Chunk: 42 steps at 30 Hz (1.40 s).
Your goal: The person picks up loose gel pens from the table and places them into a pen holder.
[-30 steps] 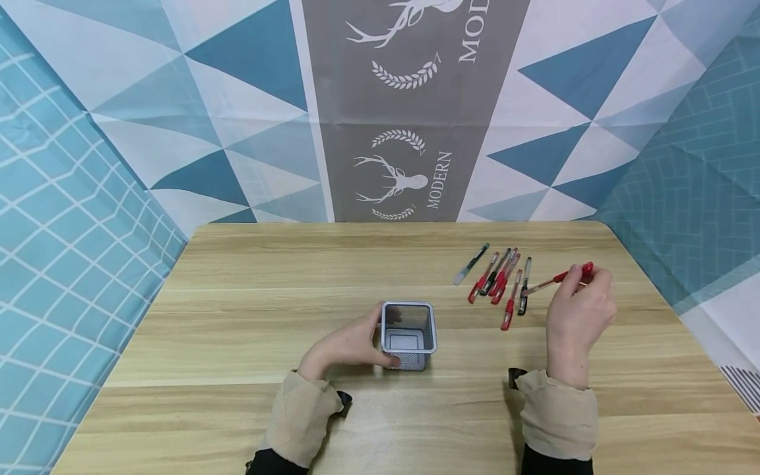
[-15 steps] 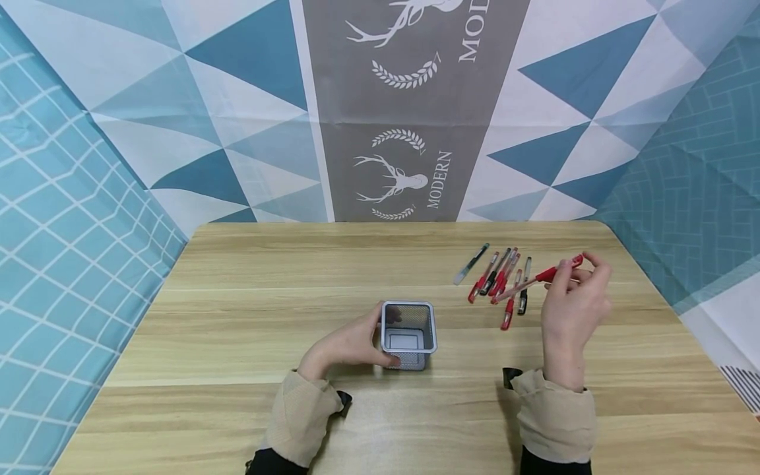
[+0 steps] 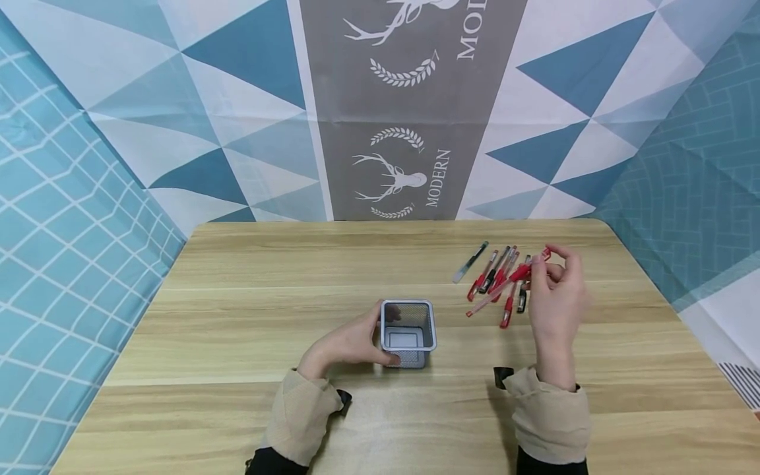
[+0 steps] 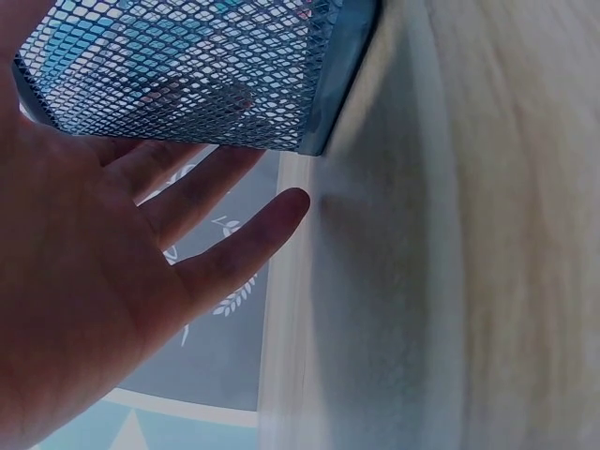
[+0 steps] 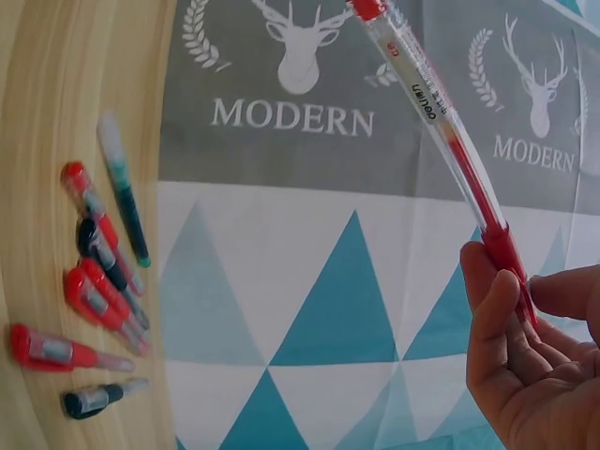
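1. While your right hand [image 3: 558, 300] pinches a slim clear-and-red plastic pen [image 5: 456, 152] jutting leftward from it, expect stiff lightness; hold its red grip [image 5: 501, 247].
2. Your left hand [image 3: 350, 343] holds a square grey metal-mesh holder [image 3: 414, 360].

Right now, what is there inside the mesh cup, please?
Inside the mesh cup, only its bare bottom and mesh walls show. The nearest strip of the bottom is behind the front wall, so it cannot be seen clearly.

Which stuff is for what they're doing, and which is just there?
Probably for the job:
red pen, in the right grip
mesh holder, in the left grip
maybe the loose pens too

Just there:
wooden table underneath
patterned cloth behind
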### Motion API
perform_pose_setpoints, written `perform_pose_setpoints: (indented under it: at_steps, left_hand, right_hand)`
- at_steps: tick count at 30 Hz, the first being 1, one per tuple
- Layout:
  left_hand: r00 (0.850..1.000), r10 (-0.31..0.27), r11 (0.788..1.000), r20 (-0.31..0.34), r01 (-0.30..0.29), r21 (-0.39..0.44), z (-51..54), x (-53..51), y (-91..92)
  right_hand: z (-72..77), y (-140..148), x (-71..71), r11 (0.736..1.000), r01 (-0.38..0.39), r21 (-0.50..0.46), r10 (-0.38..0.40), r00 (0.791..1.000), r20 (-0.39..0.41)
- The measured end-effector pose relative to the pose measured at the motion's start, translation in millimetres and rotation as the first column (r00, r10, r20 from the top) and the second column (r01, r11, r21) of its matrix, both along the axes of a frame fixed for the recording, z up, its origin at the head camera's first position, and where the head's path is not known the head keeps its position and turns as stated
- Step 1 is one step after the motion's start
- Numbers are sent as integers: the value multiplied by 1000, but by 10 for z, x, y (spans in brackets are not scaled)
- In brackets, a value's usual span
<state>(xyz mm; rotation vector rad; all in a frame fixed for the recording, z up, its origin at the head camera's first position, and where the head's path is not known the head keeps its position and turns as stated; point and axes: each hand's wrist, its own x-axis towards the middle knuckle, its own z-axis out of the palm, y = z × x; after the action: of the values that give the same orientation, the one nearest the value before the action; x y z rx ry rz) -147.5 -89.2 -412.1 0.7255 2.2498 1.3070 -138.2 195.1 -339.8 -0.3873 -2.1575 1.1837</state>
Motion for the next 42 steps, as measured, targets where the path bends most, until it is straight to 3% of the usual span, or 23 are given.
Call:
perform_pose_setpoints:
  at_steps: [10, 24, 33, 38, 42]
  left_hand:
    - [1000, -8, 1000, 0, 8, 0, 9, -11, 0]
    - [1000, -4, 1000, -12, 4, -8, -13, -15, 2]
    - [1000, -1, 1000, -30, 0, -22, 5, -7, 2]
    - [1000, 0, 1000, -28, -1, -25, 1, -6, 0]
    - [1000, -3, 1000, -19, 2, -25, 0, -8, -4]
  right_hand:
    - [50, -125, 29, 997, -62, 45, 67, 992, -108]
    - [28, -303, 13, 964, -209, 164, 238, 954, -184]
    - [-5, -466, -3, 899, -309, 310, 380, 903, -201]
    - [-25, -552, -1, 833, -402, 379, 488, 858, -162]
    - [-41, -603, 2, 787, -446, 426, 532, 840, -104]
